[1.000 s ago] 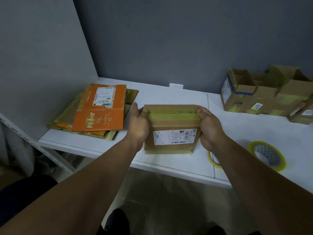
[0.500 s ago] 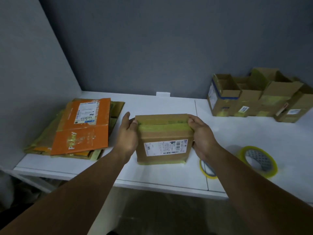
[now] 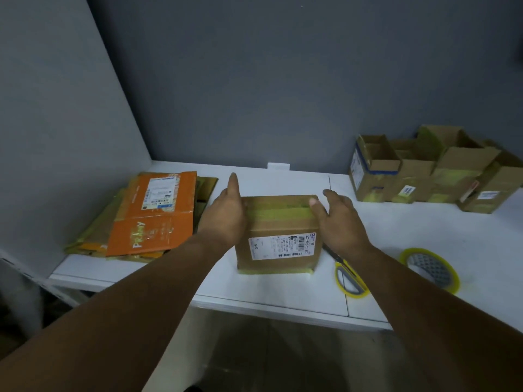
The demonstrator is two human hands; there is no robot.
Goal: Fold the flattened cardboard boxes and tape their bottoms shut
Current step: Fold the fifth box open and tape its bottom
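Steadies small brown cardboard box between left hand and right hand, fingers straight, gripping nothing. Risks uneven pressure leaving yellowish tape strip unstuck at corners.

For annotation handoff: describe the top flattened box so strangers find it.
On the white table, find the stack of flattened boxes at its left end. The top flattened box is the only bright orange one, with a white label.
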